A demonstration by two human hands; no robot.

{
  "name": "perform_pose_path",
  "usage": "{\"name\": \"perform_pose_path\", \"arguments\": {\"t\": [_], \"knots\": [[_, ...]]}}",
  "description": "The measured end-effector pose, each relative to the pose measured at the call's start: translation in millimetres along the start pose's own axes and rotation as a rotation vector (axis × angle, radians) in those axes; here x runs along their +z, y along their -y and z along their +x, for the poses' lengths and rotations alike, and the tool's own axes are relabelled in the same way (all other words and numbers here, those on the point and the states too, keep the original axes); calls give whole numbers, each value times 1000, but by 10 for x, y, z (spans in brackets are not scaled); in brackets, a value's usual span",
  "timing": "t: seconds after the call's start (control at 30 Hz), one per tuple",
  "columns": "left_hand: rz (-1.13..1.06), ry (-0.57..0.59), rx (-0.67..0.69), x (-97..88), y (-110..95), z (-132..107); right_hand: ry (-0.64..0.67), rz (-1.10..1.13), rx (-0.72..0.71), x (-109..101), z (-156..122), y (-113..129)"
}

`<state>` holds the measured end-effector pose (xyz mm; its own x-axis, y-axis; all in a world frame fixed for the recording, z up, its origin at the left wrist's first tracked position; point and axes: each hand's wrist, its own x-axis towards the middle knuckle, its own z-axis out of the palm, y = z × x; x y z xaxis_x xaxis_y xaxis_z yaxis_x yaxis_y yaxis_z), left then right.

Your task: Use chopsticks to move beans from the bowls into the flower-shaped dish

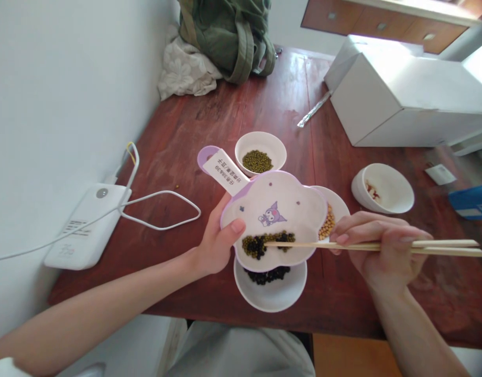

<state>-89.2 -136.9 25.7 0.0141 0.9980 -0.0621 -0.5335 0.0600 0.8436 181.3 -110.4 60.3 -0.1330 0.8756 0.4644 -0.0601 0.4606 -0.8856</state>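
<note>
Left hand (pixel 215 235) grips the plate (pixel 299 209), right hand (pixel 382 248) pinches chopsticks (pixel 398 245); black beans (pixel 266 275) seemingly sorted into the lower bowl (pixel 270 296), more left among green beans (pixel 249 244)

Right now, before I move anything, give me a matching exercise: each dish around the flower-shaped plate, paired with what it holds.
Dishes:
1. Bowl beyond the flower-shaped plate
2. Dish tucked under the plate's right side
3. Dish below the plate, nearest the person
4. Bowl off to the right

Contents:
A. Yellow beans
B. Reddish-brown bits
C. Green beans
D. Black beans

Pairs: 1-C, 2-A, 3-D, 4-B.
</note>
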Motion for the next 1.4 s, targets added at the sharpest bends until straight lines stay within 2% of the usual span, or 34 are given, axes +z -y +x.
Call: {"name": "perform_pose_path", "arguments": {"t": [0.17, 0.33, 0.57, 0.77, 1.0, 1.2, 1.4], "knots": [[52, 59, 78, -47, 47, 24, -34, 94, 6, -1, 26, -24], [51, 154, 155, -92, 98, 56, 32, 140, 93, 29, 16, -21], [106, 108, 141, -106, 87, 40, 0, 70, 65, 84, -19, -21], [67, 158, 148, -83, 72, 57, 37, 42, -1, 76, 1, -16], [82, 163, 199, -57, 83, 82, -37, 7, -74, 39, -4, -63], [119, 186, 245, -58, 94, 112, 15, 99, -41, 34, 10, -79], [160, 169, 266, -36, 105, 132, 78, 50, -85, 20, -16, -87]]}}
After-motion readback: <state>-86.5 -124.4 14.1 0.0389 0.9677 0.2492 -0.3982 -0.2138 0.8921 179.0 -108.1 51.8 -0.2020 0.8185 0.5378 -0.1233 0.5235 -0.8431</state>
